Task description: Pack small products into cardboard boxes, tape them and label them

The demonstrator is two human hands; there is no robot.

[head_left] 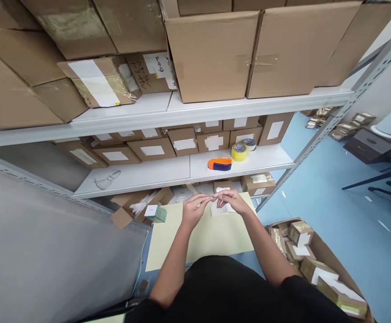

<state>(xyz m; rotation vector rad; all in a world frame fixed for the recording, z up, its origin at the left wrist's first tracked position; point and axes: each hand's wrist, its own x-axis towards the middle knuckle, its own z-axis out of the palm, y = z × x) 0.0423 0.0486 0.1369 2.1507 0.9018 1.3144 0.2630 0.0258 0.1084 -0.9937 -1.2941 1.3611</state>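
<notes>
My left hand (194, 211) and my right hand (233, 201) meet at the fingertips above a pale yellow board (198, 244). The fingers of both are pinched together. Whatever lies between them, if anything, is too small to make out. Just below the right hand are white paper pieces (218, 210), partly covered by its fingers. To the left of my left hand, a small green box with a white top (156, 214) stands at the board's edge.
An orange and blue tape dispenser (220, 164) and a yellow tape roll (239, 152) lie on the middle shelf (141, 172), with glasses (107, 179) further left. Cardboard boxes (212, 58) fill the shelf above. A large carton (333, 273) of parcels stands at right.
</notes>
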